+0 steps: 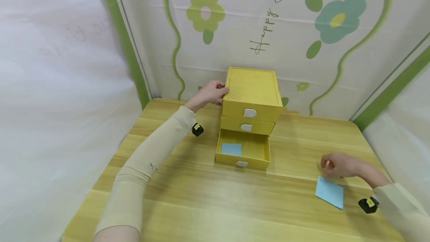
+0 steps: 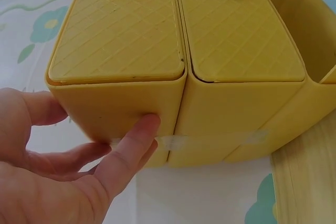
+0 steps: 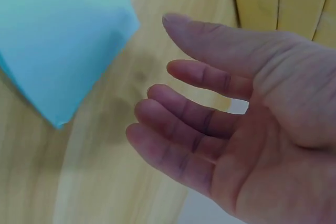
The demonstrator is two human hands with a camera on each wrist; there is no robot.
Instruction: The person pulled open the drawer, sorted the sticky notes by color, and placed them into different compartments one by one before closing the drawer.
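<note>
A small yellow drawer cabinet [image 1: 252, 85] stands at the back of the wooden table, stacked in three levels with white tabs on the fronts. My left hand [image 1: 211, 92] rests against its upper left edge; in the left wrist view, one fingertip [image 2: 151, 123] presses the side wall. The bottom drawer [image 1: 255, 148] is pulled out, and a light blue paper [image 1: 231, 149] lies in its left part. To the right, my right hand [image 1: 342, 165] hovers beside a blue paper pad [image 1: 330, 192] with loosely bent fingers. In the right wrist view, a gap separates the fingers from the pad [image 3: 63, 35].
The wooden table [image 1: 208, 204] extends in front of the cabinet. Behind it hangs a white curtain [image 1: 235, 18] with flowers and lettering. More white fabric [image 1: 60, 104] closes off the left side, with green strips at the corners.
</note>
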